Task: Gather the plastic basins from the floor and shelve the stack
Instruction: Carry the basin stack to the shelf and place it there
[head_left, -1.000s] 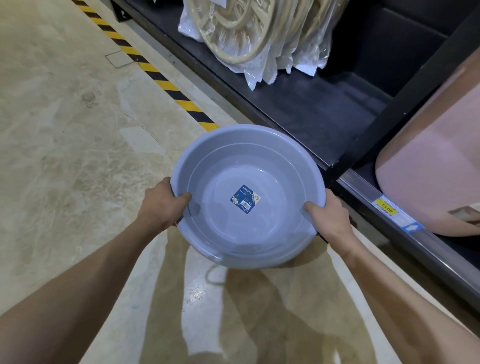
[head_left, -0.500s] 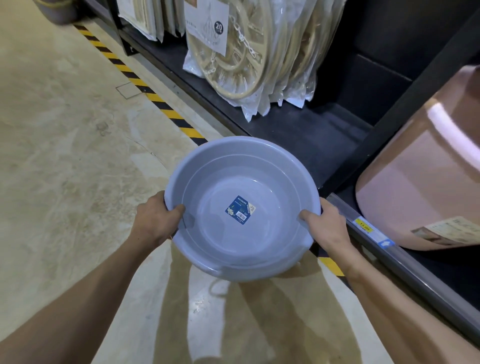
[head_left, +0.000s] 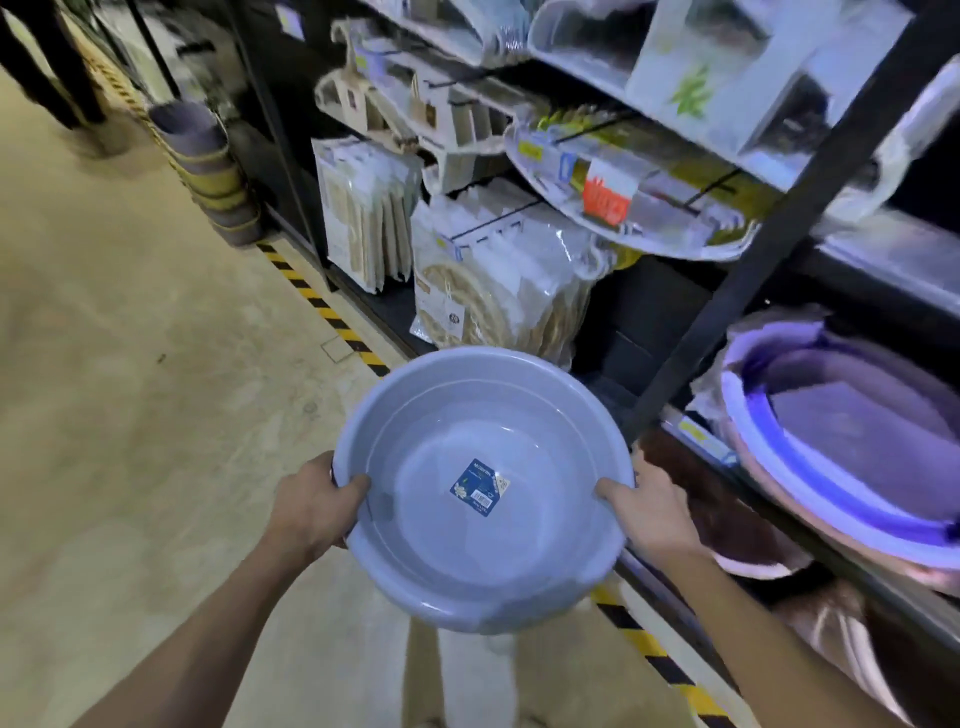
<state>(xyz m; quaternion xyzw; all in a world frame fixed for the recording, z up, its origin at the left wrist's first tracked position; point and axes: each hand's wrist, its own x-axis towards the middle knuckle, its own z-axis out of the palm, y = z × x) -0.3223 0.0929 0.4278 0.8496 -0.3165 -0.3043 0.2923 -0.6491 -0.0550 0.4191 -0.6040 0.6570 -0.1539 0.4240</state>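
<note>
A round grey-blue plastic basin (head_left: 441, 530) with a blue label on its bottom is held in the air in front of me, above the floor beside the shelving. My left hand (head_left: 311, 506) grips its left rim, thumb inside. My right hand (head_left: 647, 512) grips the right rim the same way. A second rim edge shows under the basin's near side, so it may be a nested stack. On the shelf (head_left: 701, 444) to the right lie larger pink and purple basins (head_left: 852, 452).
A black shelf upright (head_left: 737, 270) rises just right of the basin. Bagged woven goods (head_left: 498, 291) fill the lower shelf behind it. Yellow-black tape (head_left: 322, 306) runs along the shelf foot. A stack of grey and yellow pots (head_left: 208, 171) stands on the floor far left.
The view has tilted up, so upper shelves and the far aisle now show. The basin stays in both hands and sits a little higher against the shelving.
</note>
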